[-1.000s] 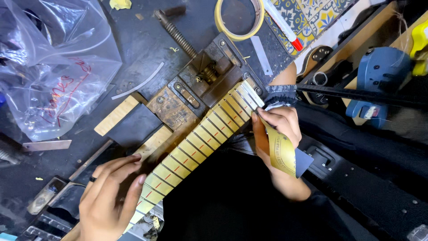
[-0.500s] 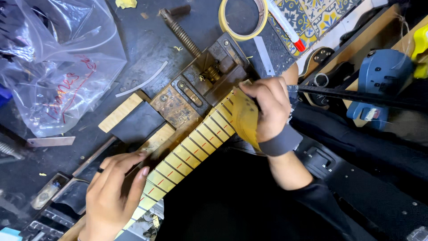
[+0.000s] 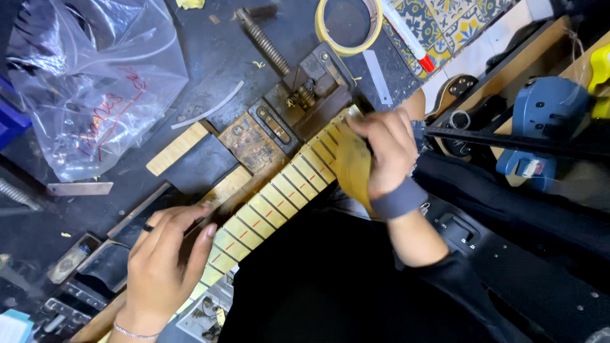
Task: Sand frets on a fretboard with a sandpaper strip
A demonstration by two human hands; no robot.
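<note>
- Far left, a clear plastic bag (image 3: pixel 95 82) lies slack on the dark table (image 3: pixel 210 51), well apart from your work.
- Your left hand (image 3: pixel 166 263) rests flat, fingers spread and closed on nothing, pressing the near end of the neck (image 3: pixel 279 194) down at the lower left.
- The neck is a long pale wooden strip crossed by metal frets. Its long axis runs on a diagonal from the lower left, under your left hand, up to the right, where its far end meets the vise (image 3: pixel 305 95).
- I judge it stiff along its length and light enough for one hand, though the fret ends could catch skin. Take it by the edges, or press flat on the face as you do now.
- A wood block (image 3: pixel 178 147) lies just beside the neck, on the side away from you.
- Your right hand (image 3: pixel 384 152) is curled around a folded yellow-brown sheet (image 3: pixel 353 166), probably sandpaper, held against the frets near the far end.
- The sheet looks thin, limp and gritty; it will likely buckle unless your fingers back it flat.
- A tape roll (image 3: pixel 348 25) and a marker (image 3: pixel 406 35) lie beyond the vise, upper right.
</note>
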